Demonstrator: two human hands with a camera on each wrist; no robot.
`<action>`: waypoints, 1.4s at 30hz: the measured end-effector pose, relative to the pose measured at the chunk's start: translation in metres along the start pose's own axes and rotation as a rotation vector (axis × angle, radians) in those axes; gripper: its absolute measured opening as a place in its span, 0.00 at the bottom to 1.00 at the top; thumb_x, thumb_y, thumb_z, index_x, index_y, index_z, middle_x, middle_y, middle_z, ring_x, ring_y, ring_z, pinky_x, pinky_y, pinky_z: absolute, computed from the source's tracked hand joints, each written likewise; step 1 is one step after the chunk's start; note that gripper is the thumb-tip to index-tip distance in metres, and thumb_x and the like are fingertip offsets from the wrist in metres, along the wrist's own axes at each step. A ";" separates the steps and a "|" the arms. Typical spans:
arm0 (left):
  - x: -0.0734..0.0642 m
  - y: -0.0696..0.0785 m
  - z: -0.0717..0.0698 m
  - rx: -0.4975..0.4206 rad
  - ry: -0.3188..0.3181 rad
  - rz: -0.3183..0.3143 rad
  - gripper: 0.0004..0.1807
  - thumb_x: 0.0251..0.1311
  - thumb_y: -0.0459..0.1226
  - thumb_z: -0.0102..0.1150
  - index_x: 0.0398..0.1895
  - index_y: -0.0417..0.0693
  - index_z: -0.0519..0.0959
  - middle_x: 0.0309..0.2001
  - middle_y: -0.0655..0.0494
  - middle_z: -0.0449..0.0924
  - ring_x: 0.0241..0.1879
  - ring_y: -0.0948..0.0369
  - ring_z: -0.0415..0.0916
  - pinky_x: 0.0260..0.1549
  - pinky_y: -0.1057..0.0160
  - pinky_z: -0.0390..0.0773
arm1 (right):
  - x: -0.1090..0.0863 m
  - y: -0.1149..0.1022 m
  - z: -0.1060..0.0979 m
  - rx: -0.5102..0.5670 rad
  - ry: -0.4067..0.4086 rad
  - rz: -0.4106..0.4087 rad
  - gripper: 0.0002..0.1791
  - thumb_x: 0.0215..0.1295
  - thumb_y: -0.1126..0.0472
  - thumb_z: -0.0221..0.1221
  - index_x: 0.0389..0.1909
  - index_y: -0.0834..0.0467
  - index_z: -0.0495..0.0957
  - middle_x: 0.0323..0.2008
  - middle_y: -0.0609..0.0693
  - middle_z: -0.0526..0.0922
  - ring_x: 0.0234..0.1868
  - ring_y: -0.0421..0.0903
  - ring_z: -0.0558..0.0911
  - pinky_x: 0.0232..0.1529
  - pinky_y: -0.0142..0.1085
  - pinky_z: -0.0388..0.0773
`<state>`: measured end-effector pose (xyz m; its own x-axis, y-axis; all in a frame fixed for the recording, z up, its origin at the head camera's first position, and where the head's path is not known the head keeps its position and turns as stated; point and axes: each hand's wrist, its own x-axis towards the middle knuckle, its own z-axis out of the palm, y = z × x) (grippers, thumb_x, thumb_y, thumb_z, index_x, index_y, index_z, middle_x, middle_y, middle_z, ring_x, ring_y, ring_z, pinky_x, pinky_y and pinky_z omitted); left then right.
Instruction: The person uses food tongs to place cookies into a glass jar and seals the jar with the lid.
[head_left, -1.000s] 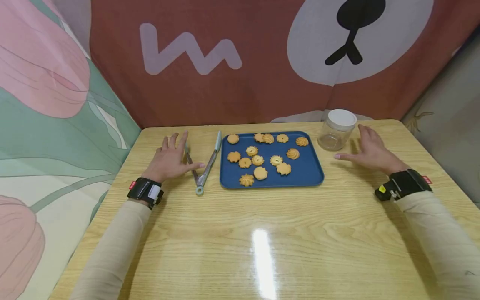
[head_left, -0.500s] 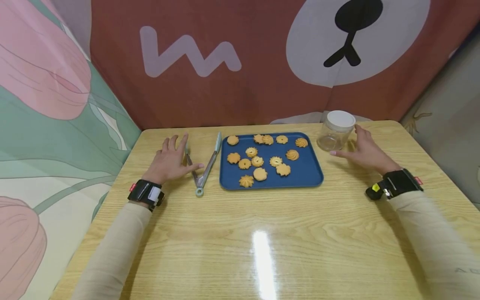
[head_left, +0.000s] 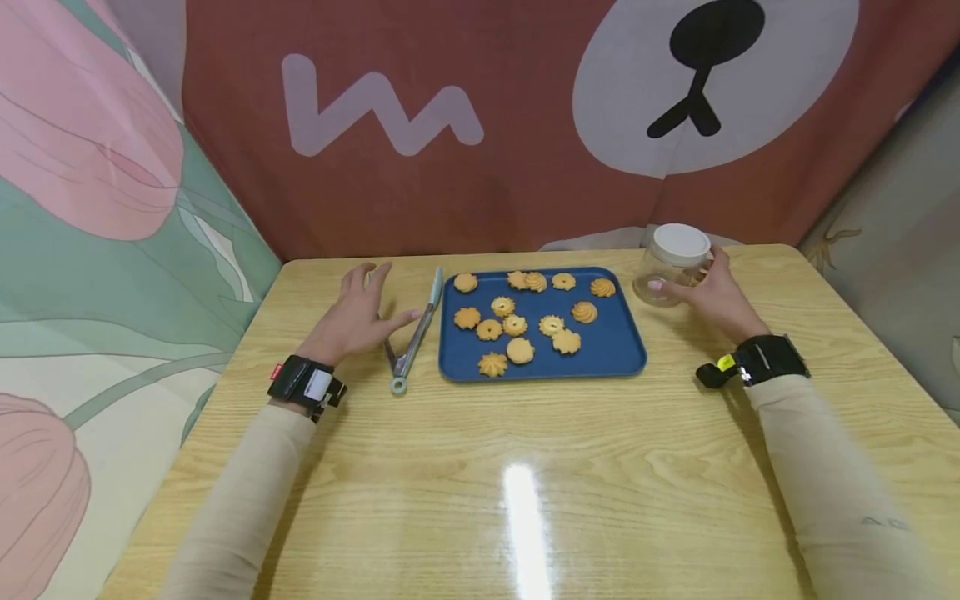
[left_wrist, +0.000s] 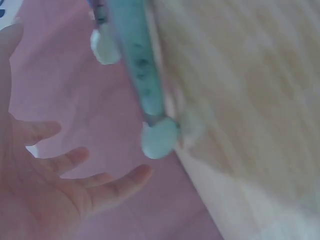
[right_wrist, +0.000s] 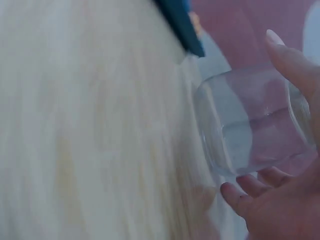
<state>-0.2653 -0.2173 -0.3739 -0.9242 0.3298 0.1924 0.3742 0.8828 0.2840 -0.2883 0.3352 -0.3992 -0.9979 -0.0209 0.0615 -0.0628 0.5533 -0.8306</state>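
My left hand hovers at the tongs, thumb out and fingers spread, hiding much of one tong arm. In the left wrist view, the pale green tong tips stand apart from the fingers. On the right, a clear jar with a white lid stands upright on the table. My right hand reaches around it, thumb in front and fingers at its far right side. The right wrist view puts the jar between thumb and fingers; whether they touch it I cannot tell.
Between the hands lies a blue tray with several cookies spread over it. It rests on a wooden table whose back edge meets a brown cloth backdrop.
My right hand has moved left to the jar, its thumb now in front of the glass. My left hand has shifted slightly right over the tongs. Jar, tongs and tray keep their places.
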 end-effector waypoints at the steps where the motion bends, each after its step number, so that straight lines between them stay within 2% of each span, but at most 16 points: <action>1: 0.001 0.003 -0.001 -0.013 -0.003 0.003 0.53 0.52 0.70 0.48 0.74 0.51 0.44 0.68 0.35 0.45 0.67 0.42 0.39 0.44 0.38 0.73 | 0.001 0.000 0.001 0.030 0.021 0.015 0.66 0.52 0.43 0.67 0.71 0.53 0.23 0.70 0.67 0.39 0.68 0.61 0.47 0.63 0.61 0.48; 3: 0.003 0.011 -0.004 -0.030 -0.003 0.014 0.53 0.53 0.69 0.48 0.73 0.49 0.47 0.68 0.35 0.46 0.67 0.42 0.40 0.48 0.36 0.69 | 0.002 0.002 0.004 0.089 0.058 0.028 0.63 0.51 0.44 0.67 0.72 0.50 0.28 0.71 0.63 0.42 0.69 0.56 0.48 0.65 0.58 0.46; 6: 0.009 0.025 -0.008 -0.044 0.008 0.035 0.52 0.52 0.70 0.48 0.72 0.47 0.51 0.68 0.38 0.48 0.67 0.44 0.42 0.51 0.37 0.67 | 0.006 0.006 0.010 0.168 0.094 -0.005 0.56 0.51 0.48 0.69 0.72 0.47 0.40 0.69 0.58 0.51 0.68 0.50 0.52 0.66 0.53 0.45; 11: 0.023 0.054 -0.014 -0.062 0.023 0.088 0.51 0.52 0.71 0.45 0.70 0.48 0.55 0.68 0.42 0.50 0.66 0.49 0.45 0.54 0.41 0.64 | 0.013 0.014 0.020 0.217 0.182 -0.039 0.49 0.49 0.52 0.71 0.69 0.45 0.52 0.63 0.52 0.64 0.62 0.46 0.61 0.66 0.49 0.49; 17: 0.044 0.100 -0.025 -0.126 0.033 0.139 0.47 0.52 0.71 0.45 0.69 0.52 0.59 0.65 0.47 0.56 0.63 0.54 0.53 0.51 0.47 0.70 | 0.015 0.013 0.017 0.236 0.263 -0.073 0.49 0.50 0.54 0.71 0.69 0.44 0.50 0.64 0.51 0.62 0.61 0.44 0.61 0.65 0.48 0.51; 22: 0.048 0.126 -0.035 -0.196 0.043 0.150 0.44 0.53 0.70 0.45 0.68 0.55 0.61 0.63 0.52 0.61 0.60 0.56 0.59 0.52 0.50 0.70 | 0.009 0.015 0.014 0.263 0.278 -0.019 0.52 0.49 0.55 0.71 0.69 0.44 0.47 0.65 0.50 0.59 0.62 0.45 0.58 0.66 0.48 0.50; 25: 0.044 0.131 -0.040 -0.216 0.058 0.153 0.42 0.55 0.68 0.46 0.67 0.55 0.63 0.62 0.53 0.64 0.58 0.56 0.61 0.53 0.50 0.68 | 0.010 0.014 0.013 0.224 0.273 -0.025 0.52 0.49 0.54 0.71 0.70 0.43 0.47 0.66 0.51 0.58 0.63 0.45 0.58 0.66 0.49 0.50; 32: 0.029 0.127 -0.054 -0.261 0.086 0.194 0.36 0.58 0.62 0.51 0.65 0.53 0.66 0.59 0.53 0.66 0.53 0.58 0.65 0.47 0.52 0.72 | 0.019 0.004 0.025 0.157 0.267 -0.076 0.51 0.48 0.53 0.72 0.70 0.46 0.51 0.64 0.55 0.62 0.61 0.46 0.62 0.63 0.49 0.55; 37: 0.028 0.131 -0.063 -0.235 0.099 0.240 0.35 0.59 0.61 0.51 0.64 0.51 0.67 0.58 0.53 0.67 0.54 0.58 0.65 0.49 0.53 0.72 | 0.022 -0.016 0.027 0.264 0.262 -0.111 0.48 0.47 0.58 0.72 0.67 0.49 0.56 0.61 0.52 0.66 0.57 0.47 0.65 0.57 0.42 0.62; 40: 0.027 0.135 -0.066 -0.229 0.092 0.262 0.36 0.59 0.62 0.50 0.64 0.50 0.66 0.58 0.53 0.67 0.53 0.59 0.65 0.49 0.53 0.72 | 0.017 -0.039 0.022 0.373 0.241 -0.179 0.46 0.47 0.65 0.72 0.66 0.50 0.58 0.60 0.52 0.66 0.57 0.49 0.65 0.54 0.40 0.63; 42: 0.027 0.138 -0.067 -0.227 0.095 0.285 0.37 0.59 0.62 0.50 0.64 0.50 0.66 0.59 0.52 0.66 0.53 0.59 0.64 0.48 0.54 0.72 | 0.012 -0.057 0.019 0.429 0.223 -0.224 0.45 0.47 0.68 0.71 0.66 0.50 0.59 0.60 0.53 0.66 0.58 0.50 0.65 0.56 0.41 0.63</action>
<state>-0.2337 -0.1091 -0.2664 -0.7737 0.5095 0.3766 0.6322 0.6603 0.4055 -0.2965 0.2876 -0.3611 -0.9344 0.1036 0.3408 -0.3219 0.1641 -0.9324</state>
